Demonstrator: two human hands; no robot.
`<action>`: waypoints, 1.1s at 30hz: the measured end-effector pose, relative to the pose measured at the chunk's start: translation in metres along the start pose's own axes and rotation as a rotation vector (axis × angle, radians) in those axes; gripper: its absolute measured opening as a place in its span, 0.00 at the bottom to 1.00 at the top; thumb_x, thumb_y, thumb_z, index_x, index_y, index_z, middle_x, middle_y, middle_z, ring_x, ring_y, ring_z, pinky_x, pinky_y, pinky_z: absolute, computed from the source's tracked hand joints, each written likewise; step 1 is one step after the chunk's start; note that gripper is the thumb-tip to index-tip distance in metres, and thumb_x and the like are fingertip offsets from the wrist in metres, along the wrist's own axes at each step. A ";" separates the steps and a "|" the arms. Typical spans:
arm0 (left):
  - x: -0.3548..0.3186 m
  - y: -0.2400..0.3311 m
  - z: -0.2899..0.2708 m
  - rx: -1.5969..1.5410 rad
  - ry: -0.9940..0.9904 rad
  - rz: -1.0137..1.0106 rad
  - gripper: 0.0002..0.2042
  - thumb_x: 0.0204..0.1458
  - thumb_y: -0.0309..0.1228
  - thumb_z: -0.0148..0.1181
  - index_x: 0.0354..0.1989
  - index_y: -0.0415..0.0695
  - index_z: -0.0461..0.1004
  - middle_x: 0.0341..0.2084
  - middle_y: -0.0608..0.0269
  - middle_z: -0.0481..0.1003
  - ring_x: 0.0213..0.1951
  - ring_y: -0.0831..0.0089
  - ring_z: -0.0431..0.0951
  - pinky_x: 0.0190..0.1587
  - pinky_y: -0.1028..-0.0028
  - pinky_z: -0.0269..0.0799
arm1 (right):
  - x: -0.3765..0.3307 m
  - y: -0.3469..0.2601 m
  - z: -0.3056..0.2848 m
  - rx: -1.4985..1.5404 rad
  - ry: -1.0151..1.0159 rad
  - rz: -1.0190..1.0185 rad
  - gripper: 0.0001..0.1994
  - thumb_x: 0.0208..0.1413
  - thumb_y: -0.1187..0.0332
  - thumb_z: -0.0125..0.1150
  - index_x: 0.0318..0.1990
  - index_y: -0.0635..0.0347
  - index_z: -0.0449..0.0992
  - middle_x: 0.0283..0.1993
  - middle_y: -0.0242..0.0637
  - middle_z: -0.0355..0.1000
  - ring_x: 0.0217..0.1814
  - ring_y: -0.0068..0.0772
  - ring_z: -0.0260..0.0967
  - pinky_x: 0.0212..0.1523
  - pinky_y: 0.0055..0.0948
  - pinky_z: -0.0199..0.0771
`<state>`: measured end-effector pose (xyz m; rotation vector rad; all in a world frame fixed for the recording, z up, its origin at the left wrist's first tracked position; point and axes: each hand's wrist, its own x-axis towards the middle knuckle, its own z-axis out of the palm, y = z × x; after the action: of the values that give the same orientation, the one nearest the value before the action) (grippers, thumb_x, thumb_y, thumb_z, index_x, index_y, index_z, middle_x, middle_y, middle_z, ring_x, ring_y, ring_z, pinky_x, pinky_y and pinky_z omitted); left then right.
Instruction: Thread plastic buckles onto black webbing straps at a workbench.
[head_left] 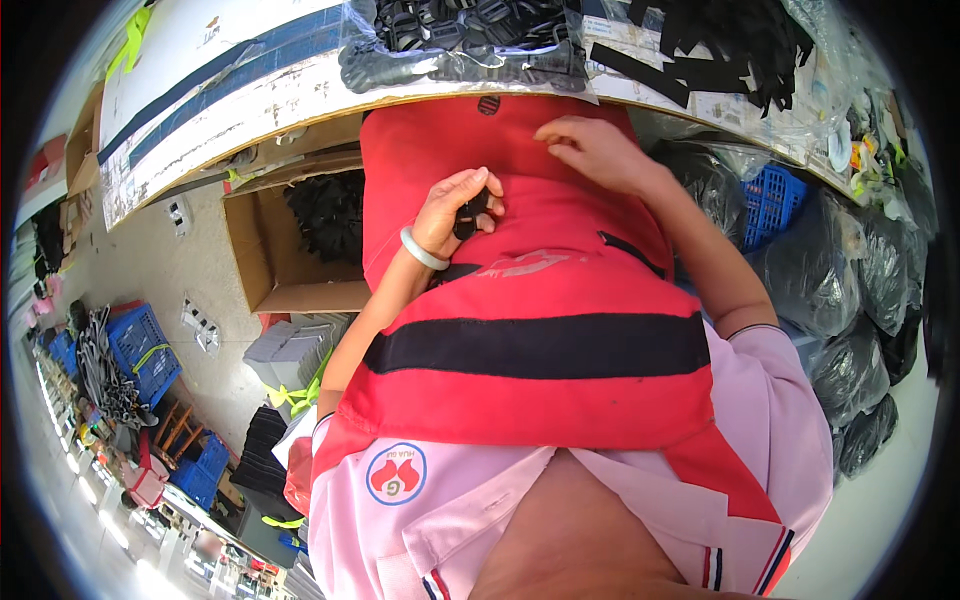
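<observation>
A small black piece (pixel 468 216), likely plastic, sits above the red apron (pixel 545 295), clamped in the left hand (pixel 438 212). The right hand (pixel 598 152) hovers nearby, thumb and fingers apart. A snug left grip should prevent drops. Beyond lie bagged black buckles (pixel 480 22).

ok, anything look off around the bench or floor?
Two white objects lie out on the floor to the left; they look stray, but I can't identify them. The white bench top looks scuffed near its front edge. No spill shows. Nothing odd at the left hand, which holds something small and black.
</observation>
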<state>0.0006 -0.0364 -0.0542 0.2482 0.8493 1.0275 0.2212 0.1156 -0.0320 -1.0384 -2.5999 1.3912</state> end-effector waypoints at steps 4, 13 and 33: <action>0.004 -0.005 -0.019 -0.179 -0.136 -0.067 0.19 0.63 0.45 0.46 0.35 0.40 0.73 0.29 0.61 0.74 0.28 0.73 0.76 0.21 0.81 0.68 | 0.041 0.030 0.063 -0.170 0.221 -0.074 0.17 0.56 0.68 0.54 0.54 0.54 0.71 0.54 0.43 0.70 0.58 0.49 0.65 0.56 0.41 0.67; 0.001 -0.011 -0.025 -0.581 0.070 -0.105 0.11 0.62 0.38 0.50 0.37 0.43 0.72 0.32 0.61 0.72 0.35 0.67 0.74 0.23 0.75 0.74 | 0.114 0.043 0.090 -0.403 0.127 0.134 0.18 0.51 0.60 0.62 0.48 0.56 0.72 0.51 0.47 0.72 0.53 0.50 0.69 0.54 0.45 0.69; 0.009 0.005 0.022 0.204 0.436 0.187 0.06 0.53 0.26 0.62 0.36 0.37 0.78 0.15 0.72 0.67 0.14 0.87 0.58 0.14 0.84 0.48 | 0.014 -0.047 0.050 0.879 0.083 0.119 0.09 0.60 0.69 0.56 0.40 0.66 0.75 0.31 0.34 0.74 0.26 0.19 0.70 0.26 0.19 0.72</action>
<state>0.0160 -0.0223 -0.0412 0.2850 1.3493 1.1913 0.1690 0.0688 -0.0314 -1.0365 -1.5515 2.1257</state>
